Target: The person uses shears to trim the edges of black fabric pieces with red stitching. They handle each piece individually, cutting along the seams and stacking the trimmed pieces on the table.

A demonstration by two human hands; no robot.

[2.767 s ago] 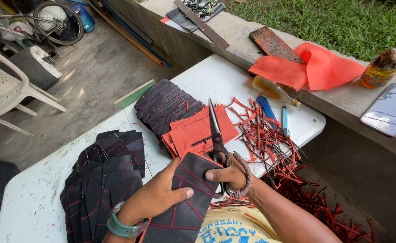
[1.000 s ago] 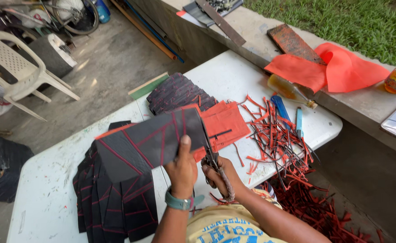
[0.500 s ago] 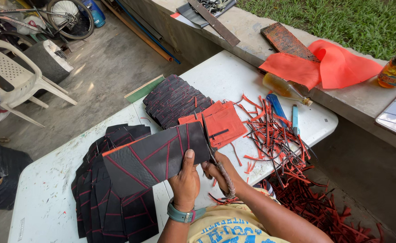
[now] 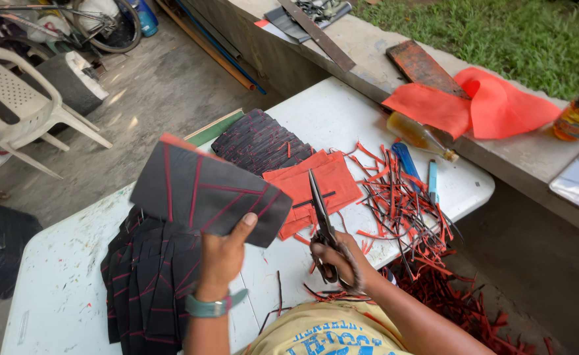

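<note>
The left hand (image 4: 222,255), near the lower middle of the frame, pinches a dark sheet with red lines (image 4: 207,192) by its lower edge, thumb on the front and fingers behind, and holds it lifted and tilted above the white table (image 4: 52,289). The right hand (image 4: 335,258), just right of it, is closed around the handles of a pair of scissors (image 4: 320,217), whose blades are together and point up toward the top of the frame. Below the raised sheet, at the lower left, a stack of similar dark pieces (image 4: 148,276) lies fanned on the table. Another dark pile (image 4: 256,139) sits near the centre, touching a heap of red sheets (image 4: 319,184). To the right of the scissors, thin red and dark strips (image 4: 404,210) are scattered across the table and spill over its edge toward the floor. Red cloth (image 4: 474,105) lies on the concrete ledge at the upper right, and a white plastic chair (image 4: 20,98) stands at the upper left.
</note>
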